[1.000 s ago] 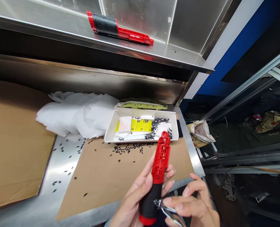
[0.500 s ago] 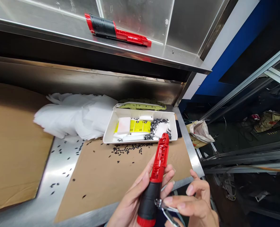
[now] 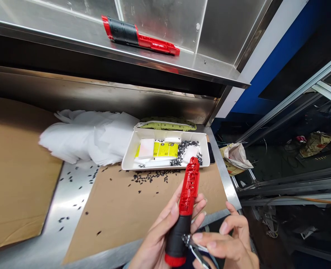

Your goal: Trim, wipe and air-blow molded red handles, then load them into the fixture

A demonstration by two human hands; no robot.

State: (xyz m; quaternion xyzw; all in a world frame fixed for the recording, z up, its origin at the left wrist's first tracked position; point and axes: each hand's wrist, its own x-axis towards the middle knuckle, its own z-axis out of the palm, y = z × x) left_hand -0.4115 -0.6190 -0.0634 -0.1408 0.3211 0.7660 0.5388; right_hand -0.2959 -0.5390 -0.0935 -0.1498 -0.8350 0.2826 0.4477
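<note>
My left hand (image 3: 161, 233) is wrapped round a red and black plastic tool housing (image 3: 188, 194). The red half points away from me with its ribbed inside facing up, and the black sleeve with a red end ring is nearest me. In my right hand (image 3: 232, 239) is a pair of small shiny metal nippers (image 3: 196, 251), held between thumb and fingers. Their jaws meet the right side of the black sleeve, but whether they grip anything there is too small to tell. A similar red and black housing (image 3: 140, 36) lies on the metal shelf above.
A white tray (image 3: 128, 152) holds small black pieces, white blocks and yellow packets. Black bits lie scattered over the cardboard sheet (image 3: 120, 213). Left are a white foam-like bundle (image 3: 89, 136) and a cardboard box (image 3: 16, 175). A metal shelf (image 3: 78, 35) overhangs behind; a sack (image 3: 236, 158) stands right.
The housing has turned slightly and shifted a little to the right in my left hand. The nippers stay against the black sleeve.
</note>
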